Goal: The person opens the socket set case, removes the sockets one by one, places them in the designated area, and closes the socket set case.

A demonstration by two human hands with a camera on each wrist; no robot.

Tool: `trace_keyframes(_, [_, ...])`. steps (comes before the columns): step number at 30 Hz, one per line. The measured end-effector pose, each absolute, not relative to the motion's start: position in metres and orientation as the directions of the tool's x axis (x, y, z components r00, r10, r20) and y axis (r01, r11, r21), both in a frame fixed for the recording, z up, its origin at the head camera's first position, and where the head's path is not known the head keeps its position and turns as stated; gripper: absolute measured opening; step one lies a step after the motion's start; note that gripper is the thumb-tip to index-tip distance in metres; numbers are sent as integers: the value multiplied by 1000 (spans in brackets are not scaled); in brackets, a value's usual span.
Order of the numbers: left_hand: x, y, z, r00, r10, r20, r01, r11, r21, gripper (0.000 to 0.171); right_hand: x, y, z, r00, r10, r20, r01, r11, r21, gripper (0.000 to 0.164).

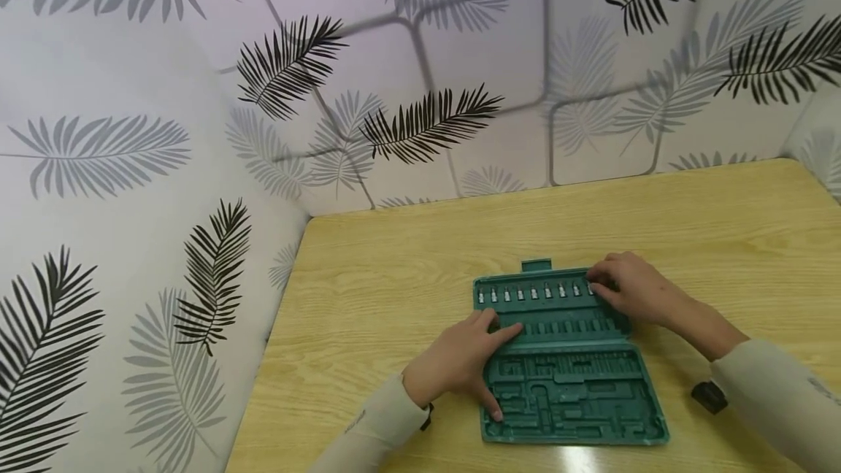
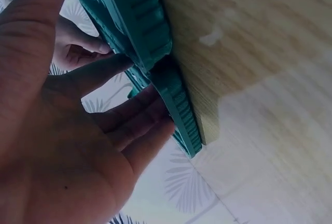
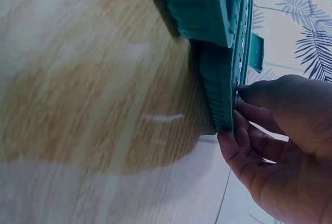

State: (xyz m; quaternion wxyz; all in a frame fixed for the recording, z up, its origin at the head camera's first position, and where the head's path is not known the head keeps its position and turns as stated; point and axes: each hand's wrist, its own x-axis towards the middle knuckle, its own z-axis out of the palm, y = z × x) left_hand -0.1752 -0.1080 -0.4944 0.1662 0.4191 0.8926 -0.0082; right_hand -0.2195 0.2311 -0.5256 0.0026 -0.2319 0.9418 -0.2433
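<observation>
my remote left hand (image 1: 460, 352), fingers spread, rests against the open green case (image 1: 565, 346) beside it, while my right hand (image 1: 631, 287), fingers curled at the nearest metal bits (image 1: 534, 291), pinching or not i cannot tell, should keep the end one aligned with its neighbours.

The case (image 1: 565, 315) looks plastic, its bits (image 1: 548, 291) metal, the tabletop (image 1: 394, 268) glossy wood.

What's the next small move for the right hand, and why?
I'd probably press the rightmost visible bit down gently: the right hand is at it, and the left hand rests on the left side of the green case.
</observation>
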Motion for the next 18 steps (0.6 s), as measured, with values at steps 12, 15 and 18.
trace_keyframes(12, [-180, -115, -500, -506, 796, -332, 733, 600, 321, 137, -215, 230, -525, -908, -413, 70, -385, 756, -530, 13])
trace_keyframes(15, [-176, -119, -505, -500, 812, -301, 738, 582, 343, 138, -213, 229, -525, -909, -411, 66, -379, 752, -539, 13])
trace_keyframes(18, [-173, -122, -509, -501, 822, -271, 741, 569, 357, 139, -209, 227, -525, -910, -409, 61, -374, 751, -544, 13])
